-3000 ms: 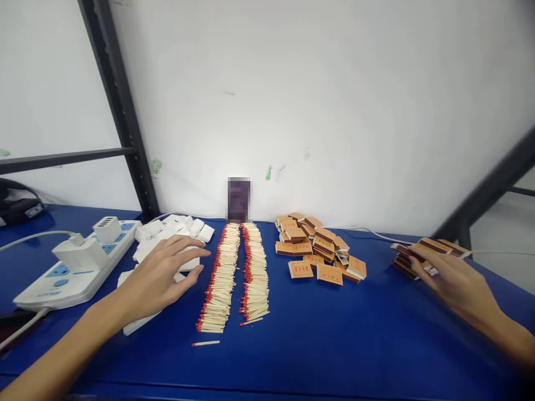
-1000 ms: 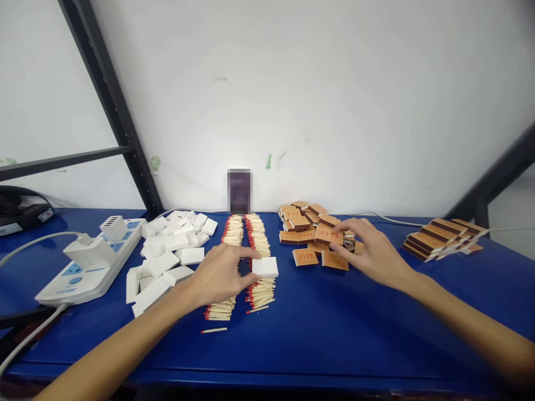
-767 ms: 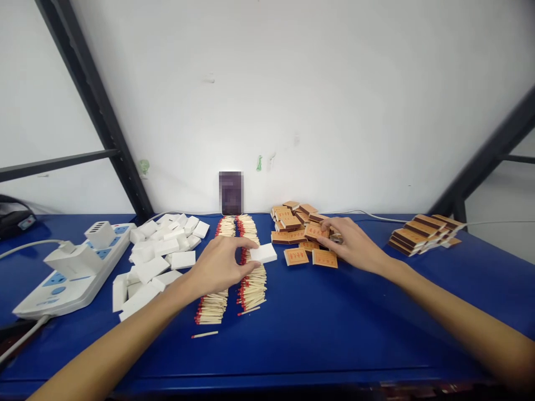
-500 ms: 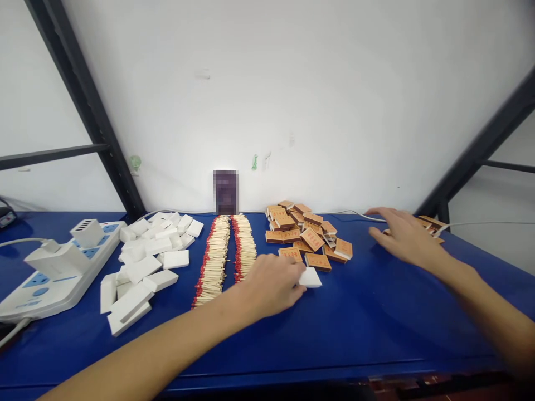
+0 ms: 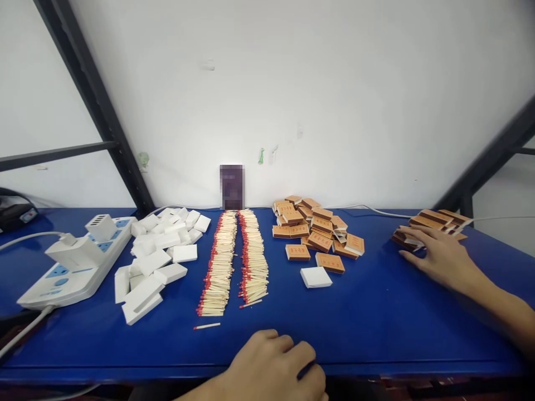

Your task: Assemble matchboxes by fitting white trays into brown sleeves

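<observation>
My right hand reaches to a small stack of matchboxes at the far right, its fingers over the nearest boxes and its thumb apart from them. Whether the fingertips press on a box I cannot tell. My left hand is at the front edge of the table, palm down, holding nothing I can see; its fingers are loosely bent with a gap beside the thumb. Beyond it lies a white matchbox tray, flat on the table in front of a heap of orange-brown matchbox covers. Two long rows of red-tipped matches run down the middle.
A heap of white trays lies left of the matches. Further left is a power strip with plugged-in chargers and cables. One loose match lies before the rows. A dark blurred rectangular object stands against the wall.
My left hand has let go of the white tray and drawn back to the table's front edge. My right hand has come down onto the right-hand stack. The view has shifted slightly.
</observation>
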`<move>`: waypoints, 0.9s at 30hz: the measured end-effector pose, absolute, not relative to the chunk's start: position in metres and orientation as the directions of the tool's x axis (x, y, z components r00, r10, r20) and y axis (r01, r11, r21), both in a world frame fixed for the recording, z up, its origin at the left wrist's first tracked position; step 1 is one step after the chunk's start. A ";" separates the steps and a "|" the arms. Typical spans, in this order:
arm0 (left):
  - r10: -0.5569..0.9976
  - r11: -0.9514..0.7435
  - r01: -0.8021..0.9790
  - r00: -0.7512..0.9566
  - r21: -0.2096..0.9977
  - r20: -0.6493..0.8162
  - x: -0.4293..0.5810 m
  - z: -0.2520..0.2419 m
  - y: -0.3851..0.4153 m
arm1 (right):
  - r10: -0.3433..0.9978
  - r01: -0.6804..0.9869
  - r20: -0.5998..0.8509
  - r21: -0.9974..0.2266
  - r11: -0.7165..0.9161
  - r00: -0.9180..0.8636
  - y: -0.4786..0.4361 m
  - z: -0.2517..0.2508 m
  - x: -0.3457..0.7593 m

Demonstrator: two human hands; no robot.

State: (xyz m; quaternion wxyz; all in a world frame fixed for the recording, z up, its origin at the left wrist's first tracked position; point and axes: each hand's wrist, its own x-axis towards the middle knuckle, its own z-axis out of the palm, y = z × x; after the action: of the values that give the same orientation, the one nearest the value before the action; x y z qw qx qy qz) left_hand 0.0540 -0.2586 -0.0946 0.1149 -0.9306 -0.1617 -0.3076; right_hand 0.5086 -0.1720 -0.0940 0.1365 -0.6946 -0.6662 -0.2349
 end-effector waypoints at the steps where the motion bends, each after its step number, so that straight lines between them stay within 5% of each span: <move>1: 0.237 -0.925 0.367 0.757 -0.096 0.608 0.051 -0.096 -0.259 | 0.873 0.993 0.487 0.089 -0.078 0.025 -0.171 -0.094 0.510; 4: 0.237 -0.937 0.345 0.740 -0.052 0.629 0.045 -0.096 -0.260 | 0.875 0.999 0.483 0.036 -0.037 0.015 -0.175 -0.087 0.503; 8: 0.286 -0.951 0.297 0.739 0.087 0.610 0.033 -0.082 -0.264 | 0.747 0.997 0.664 -0.074 0.009 0.042 -0.194 -0.067 0.455; 11: 0.276 -0.955 0.181 0.829 0.234 0.486 0.017 -0.060 -0.265 | 0.716 0.927 0.698 -0.275 0.253 0.012 -0.217 -0.053 0.390; 13: 0.216 -0.958 0.088 0.849 0.274 0.482 0.005 -0.049 -0.263 | 0.825 0.729 0.565 -0.568 0.382 0.009 -0.231 -0.050 0.341; 15: 0.172 -0.971 0.033 0.781 0.235 0.600 -0.005 -0.045 -0.259 | 0.948 0.425 0.311 -0.850 0.312 -0.074 -0.240 -0.050 0.292; 17: 0.183 -0.981 0.085 0.699 0.173 0.691 -0.015 -0.044 -0.254 | 0.970 0.123 0.221 -0.965 0.232 -0.102 -0.242 -0.053 0.250; 22: 0.525 -0.809 0.572 0.603 0.133 0.601 -0.037 -0.037 -0.244 | 0.976 -0.264 0.095 -0.964 0.041 -0.195 -0.234 -0.055 0.186; 27: 0.583 -0.749 0.640 0.518 0.169 0.626 -0.051 -0.035 -0.233 | 0.971 -0.355 -0.034 -0.927 -0.120 -0.238 -0.227 -0.045 0.165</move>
State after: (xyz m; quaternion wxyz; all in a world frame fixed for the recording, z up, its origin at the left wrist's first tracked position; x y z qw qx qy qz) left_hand -0.0508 -0.2327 -0.0349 0.0415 -0.8701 -0.3516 -0.3428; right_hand 0.1648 -0.2270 -0.0447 0.5039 -0.3565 -0.4315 0.6578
